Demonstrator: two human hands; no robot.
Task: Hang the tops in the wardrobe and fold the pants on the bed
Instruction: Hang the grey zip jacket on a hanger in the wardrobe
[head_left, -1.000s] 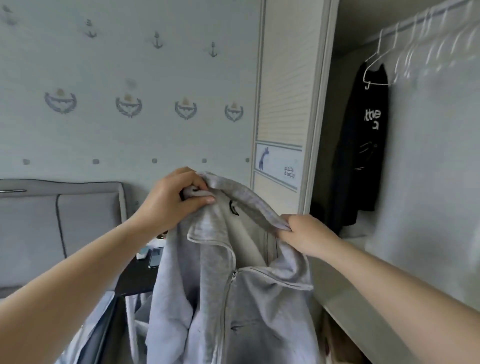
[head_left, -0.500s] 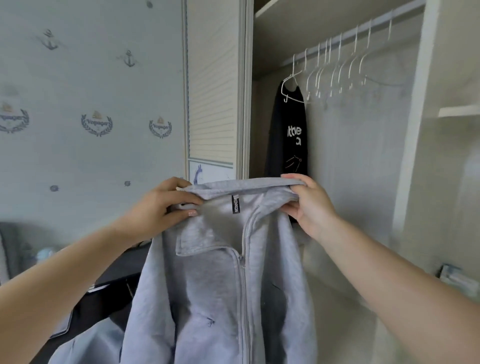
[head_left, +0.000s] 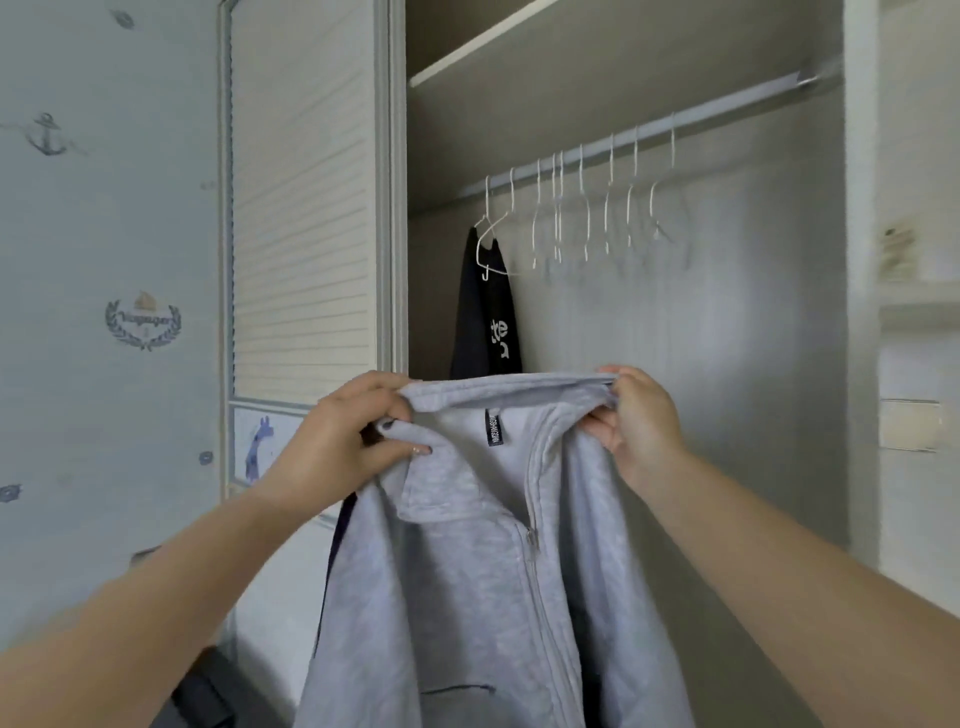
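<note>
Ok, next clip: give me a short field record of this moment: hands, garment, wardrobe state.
left hand: grips the collar of the grey zip jacket
right hand: pinches the collar's other end
jacket: held up, facing the open wardrobe, zip partly open, not on a hanger
rail: row of empty white hangers
already hung: black top at the rail's left end
task stage: jacket not yet hung

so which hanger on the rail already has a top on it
The leftmost white hanger, at the rail's left end: it carries the black printed top. The other hangers to its right hang bare.
</note>
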